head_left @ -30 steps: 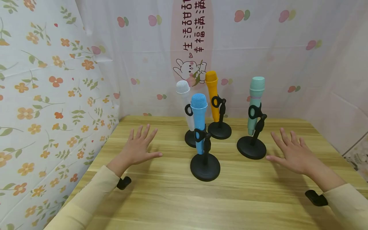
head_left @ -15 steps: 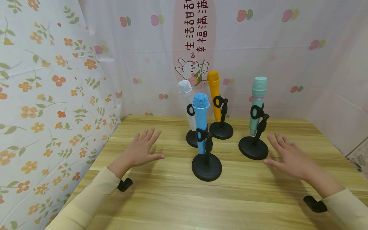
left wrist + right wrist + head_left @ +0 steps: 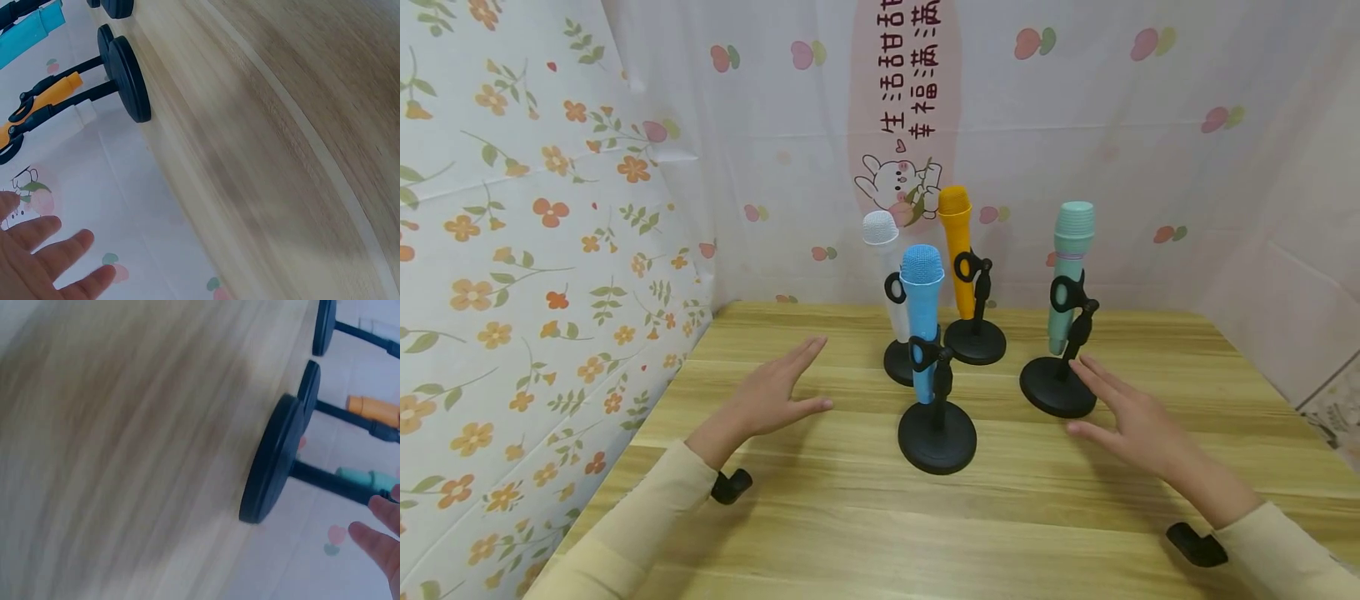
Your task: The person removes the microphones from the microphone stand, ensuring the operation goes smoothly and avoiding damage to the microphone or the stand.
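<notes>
Right hand [image 3: 1131,417]: open, fingers straight and close together, holding nothing; fingertips just beside the thin black upright of the mint-green toy microphone on a round black stand [image 3: 1070,250], seen again in the right wrist view [image 3: 369,480].
Left hand [image 3: 775,396]: open too, fingers extended, thumb out, empty; hovering over the pale wooden tabletop [image 3: 850,533], left of the sky-blue toy microphone clipped in a black round-based stand [image 3: 922,312], well apart from it.
Where the microphones stand: mint-green one upright at the right of the group, its disc base [image 3: 1057,388] flat on the wood; blue one nearest the front; white mesh-headed microphone [image 3: 882,267] and orange-yellow microphone [image 3: 958,250] behind, bases close together near the wall.
Step in hand, as judged: right hand closing on the mint-green stand.
Grip advice: better taken low on the upright or on the barrel below the clip, thumb opposite the fingers, so the heavy base hangs straight.
Lifting: straight up first, keeping the base level; tilting early likely to swing the head.
Clearance: blue stand just to the left; path best kept to the right and forward.
Risk: tall, top-heavy shape; a sideways nudge at the barrel could tip it.
Left hand's use: free to steady a neighbouring base if needed.
Uncertain: right wrist view blurred; contact with the upright not certain.
</notes>
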### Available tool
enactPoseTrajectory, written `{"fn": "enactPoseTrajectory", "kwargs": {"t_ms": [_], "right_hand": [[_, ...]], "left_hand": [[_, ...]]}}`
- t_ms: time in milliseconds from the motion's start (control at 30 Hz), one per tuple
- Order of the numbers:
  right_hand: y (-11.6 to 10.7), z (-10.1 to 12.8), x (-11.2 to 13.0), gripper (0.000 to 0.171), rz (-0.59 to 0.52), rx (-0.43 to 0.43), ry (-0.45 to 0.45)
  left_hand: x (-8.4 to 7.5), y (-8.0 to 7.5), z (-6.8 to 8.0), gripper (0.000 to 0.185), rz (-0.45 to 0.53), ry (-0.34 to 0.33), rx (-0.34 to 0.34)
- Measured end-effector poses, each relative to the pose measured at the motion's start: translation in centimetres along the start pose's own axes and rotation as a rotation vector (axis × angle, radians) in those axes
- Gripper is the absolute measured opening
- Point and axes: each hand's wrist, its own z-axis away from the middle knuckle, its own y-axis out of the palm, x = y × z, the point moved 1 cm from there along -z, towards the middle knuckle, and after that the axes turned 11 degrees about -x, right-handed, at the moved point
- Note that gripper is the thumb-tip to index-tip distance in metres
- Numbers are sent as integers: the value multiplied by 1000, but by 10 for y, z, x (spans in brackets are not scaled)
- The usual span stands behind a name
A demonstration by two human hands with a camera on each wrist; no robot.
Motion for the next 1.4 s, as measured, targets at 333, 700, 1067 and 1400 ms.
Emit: {"fn": "enactPoseTrajectory", "kwargs": {"t_ms": [333, 700, 1067, 1400], "right_hand": [[28, -7, 26, 71, -382, -161, 105], [44, -20, 45, 52, -653, -174, 240], [60, -31, 70, 40, -896, -197, 285], [72, -38, 93, 38, -962, -236, 313]], "left_hand": [[-6, 10, -8, 80, 254, 2, -127], [-18, 17, -25, 70, 454, 15, -163], [-35, 22, -42, 53, 695, -36, -175], [-51, 27, -58, 44, 872, -73, -202]]}}
